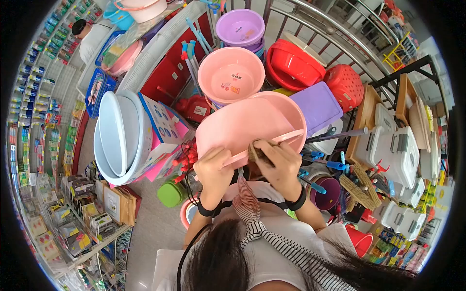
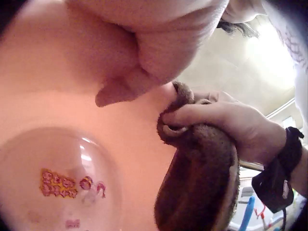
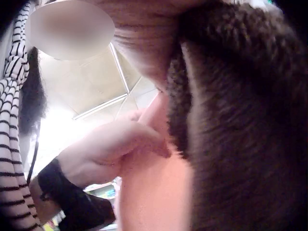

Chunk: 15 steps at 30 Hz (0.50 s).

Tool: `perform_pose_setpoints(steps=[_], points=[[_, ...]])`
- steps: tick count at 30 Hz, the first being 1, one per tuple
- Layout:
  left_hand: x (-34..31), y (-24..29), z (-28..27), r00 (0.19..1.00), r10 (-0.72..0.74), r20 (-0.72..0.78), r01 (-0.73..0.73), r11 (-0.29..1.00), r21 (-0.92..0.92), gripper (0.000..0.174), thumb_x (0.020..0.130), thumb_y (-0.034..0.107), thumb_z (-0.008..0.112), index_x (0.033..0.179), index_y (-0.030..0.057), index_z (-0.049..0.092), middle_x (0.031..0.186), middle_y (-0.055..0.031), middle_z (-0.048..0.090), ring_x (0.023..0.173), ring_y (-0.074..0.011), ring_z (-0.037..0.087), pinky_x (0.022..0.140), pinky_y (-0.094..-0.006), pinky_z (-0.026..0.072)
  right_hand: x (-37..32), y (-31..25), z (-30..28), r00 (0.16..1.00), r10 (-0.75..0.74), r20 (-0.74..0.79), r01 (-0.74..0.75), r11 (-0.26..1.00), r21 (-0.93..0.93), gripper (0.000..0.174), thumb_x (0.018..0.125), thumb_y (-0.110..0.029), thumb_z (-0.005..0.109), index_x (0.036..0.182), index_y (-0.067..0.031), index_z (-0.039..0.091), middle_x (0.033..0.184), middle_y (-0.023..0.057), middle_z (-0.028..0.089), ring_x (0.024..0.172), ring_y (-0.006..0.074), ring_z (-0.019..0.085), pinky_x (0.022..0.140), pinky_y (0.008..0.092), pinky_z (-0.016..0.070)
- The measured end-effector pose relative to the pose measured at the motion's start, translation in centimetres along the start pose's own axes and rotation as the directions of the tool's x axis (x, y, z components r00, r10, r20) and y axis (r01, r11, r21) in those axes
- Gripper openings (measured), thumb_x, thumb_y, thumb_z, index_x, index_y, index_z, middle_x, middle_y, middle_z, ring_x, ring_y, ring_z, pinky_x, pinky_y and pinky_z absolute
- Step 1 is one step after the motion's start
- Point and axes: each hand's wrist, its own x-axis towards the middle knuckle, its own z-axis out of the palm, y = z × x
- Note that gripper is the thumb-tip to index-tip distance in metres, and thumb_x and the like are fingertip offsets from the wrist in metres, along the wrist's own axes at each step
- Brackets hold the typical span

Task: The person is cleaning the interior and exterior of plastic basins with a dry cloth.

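A pink plastic basin (image 1: 238, 127) is tilted up in front of the person's chest. The left hand (image 1: 212, 170) grips its near rim, with the thumb on the inner wall in the left wrist view. At the rim farther right, the right hand (image 1: 282, 164) holds a brown fuzzy cloth (image 1: 258, 154), bunched between thumb and fingers. The cloth's lower part (image 2: 199, 185) hangs down in the left wrist view, and it fills much of the right wrist view. Printed characters (image 2: 57, 184) show on the basin's bottom.
Another pink basin (image 1: 296, 109) stands just behind the held one. Stacked pink (image 1: 233, 72), purple (image 1: 240, 28) and red basins (image 1: 296, 63) stand beyond. Pale blue tubs (image 1: 111, 133) are at left. Mop handles (image 1: 340, 135) and lidded boxes (image 1: 395, 150) crowd the right.
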Motion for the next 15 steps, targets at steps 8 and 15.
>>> perform_pose_setpoints(steps=[8,15], points=[[-0.7,-0.7,-0.8,0.999,-0.029,-0.031,0.027,0.998,-0.059,0.018,0.052,-0.006,0.054,0.059,0.0018,0.039,0.057,-0.0115,0.037,0.050,-0.0285,0.044,0.044,-0.0364,0.0318,0.7,2.5,-2.1,0.970,0.236,-0.066,-0.240,0.968,-0.067,0.033,0.061,0.002,0.071,0.091,-0.0092,0.066,0.075,0.0083,0.063,0.058,0.0235,0.056,0.057,0.0311,0.0479],[-0.2,-0.3,-0.8,0.999,0.014,-0.037,-0.014,1.000,-0.017,0.018,0.052,-0.006,0.054,0.059,0.0020,0.039,0.057,-0.0108,0.038,0.050,-0.0282,0.044,0.044,-0.0365,0.0319,-0.2,-0.5,-0.5,0.998,0.052,-0.031,-0.052,0.998,-0.022,0.039,0.060,0.000,0.074,0.097,-0.0078,0.066,0.079,0.0072,0.064,0.062,0.0224,0.057,0.058,0.0323,0.0484]])
